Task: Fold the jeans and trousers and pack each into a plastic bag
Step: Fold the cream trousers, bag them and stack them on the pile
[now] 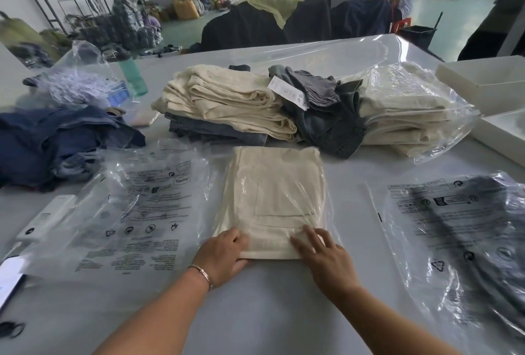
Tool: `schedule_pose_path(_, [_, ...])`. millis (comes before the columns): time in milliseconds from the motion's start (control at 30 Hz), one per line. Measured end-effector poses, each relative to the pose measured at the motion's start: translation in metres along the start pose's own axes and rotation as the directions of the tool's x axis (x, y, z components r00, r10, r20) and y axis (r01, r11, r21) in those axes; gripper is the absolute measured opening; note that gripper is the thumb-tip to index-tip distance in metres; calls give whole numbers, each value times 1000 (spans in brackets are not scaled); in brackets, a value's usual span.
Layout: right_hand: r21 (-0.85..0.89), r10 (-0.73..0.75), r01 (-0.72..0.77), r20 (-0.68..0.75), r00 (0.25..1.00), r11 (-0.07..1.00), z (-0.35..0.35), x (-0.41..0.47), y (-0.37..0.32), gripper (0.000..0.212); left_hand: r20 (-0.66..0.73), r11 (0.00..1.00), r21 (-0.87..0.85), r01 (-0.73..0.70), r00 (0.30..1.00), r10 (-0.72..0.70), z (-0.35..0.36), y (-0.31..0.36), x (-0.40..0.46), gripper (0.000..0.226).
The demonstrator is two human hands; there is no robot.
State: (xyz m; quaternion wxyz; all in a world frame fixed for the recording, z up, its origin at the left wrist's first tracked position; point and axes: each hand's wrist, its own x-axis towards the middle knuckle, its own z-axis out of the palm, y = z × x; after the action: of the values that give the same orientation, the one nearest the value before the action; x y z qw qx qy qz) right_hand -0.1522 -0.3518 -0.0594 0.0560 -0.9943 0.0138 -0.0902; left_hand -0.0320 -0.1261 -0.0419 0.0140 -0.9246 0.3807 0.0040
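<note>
Near the tabletop's front edge, soft folded cream trousers [272,201] sit part-bagged in slippery clear plastic [319,184] — left hand [224,252] grips the near fold, right hand [321,252] presses flat, fingers straight.

Folded trousers [272,198], seemingly inside a bag [326,212], between printed bags [136,212]

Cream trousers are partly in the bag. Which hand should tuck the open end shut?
Probably the right hand: it lies flat on the plastic bag, while the left hand grips the folded cream trousers edge.
</note>
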Motion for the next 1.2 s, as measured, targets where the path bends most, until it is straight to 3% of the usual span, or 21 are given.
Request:
schedule_pose_path(67, [2,-8,9,-15,1000,1000,-1,-1,-2,63,-32,989,36,-141,989,142,-5,-6,-7,37])
schedule_pose_path(133, [-5,-45,45,-47,998,999,-1,-1,-2,60,-63,974,112,-195,977,203,-9,-7,-10,34])
schedule_pose_path(300, [31,-104,112,-177,979,993,2,-3,3,60,-123,979,92,-180,974,190,-7,-3,-3,39])
schedule_pose_path(467, [9,-27,30,-232,972,1000,2,-5,-4,64,-152,979,22,-202,967,203,0,-5,-3,38])
schedule_pose_path(567, [-63,-27,6,-335,942,998,7,-12,-6,56,-175,973,73,-221,957,231,3,-13,-10,37])
schedule_pose_path(633, [-67,51,-83,-387,921,994,9,-20,-7,56,-186,969,116,-220,953,239,7,-27,-20,41])
schedule_pose_path(700, [46,315,-324,-395,863,945,8,-30,-3,51,-188,978,107,-180,962,198,9,-45,-29,42])
schedule_pose_path(767, [189,534,-500,-276,799,845,4,-39,3,40,-153,989,97,-110,980,124,9,-61,-37,43])
schedule_pose_path(833, [303,609,-553,-137,781,776,2,-44,5,12,-48,998,39,-45,998,47,9,-70,-41,39])
schedule_pose_path(933, [341,636,-580,-74,768,740,3,-42,3,23,93,996,-33,86,992,-82,13,-72,-40,39])
schedule_pose_path(1067, [366,688,-627,-52,724,688,1,-37,-1,9,120,988,-67,137,985,-128,12,-68,-36,22])
schedule_pose_path(1133, [469,713,-637,21,700,612,-1,-35,0,13,108,986,-68,153,983,-145,11,-68,-36,19])
schedule_pose_path(1200, [635,746,-633,132,653,442,-8,-34,5,13,96,975,-110,191,979,-181,6,-67,-36,14])
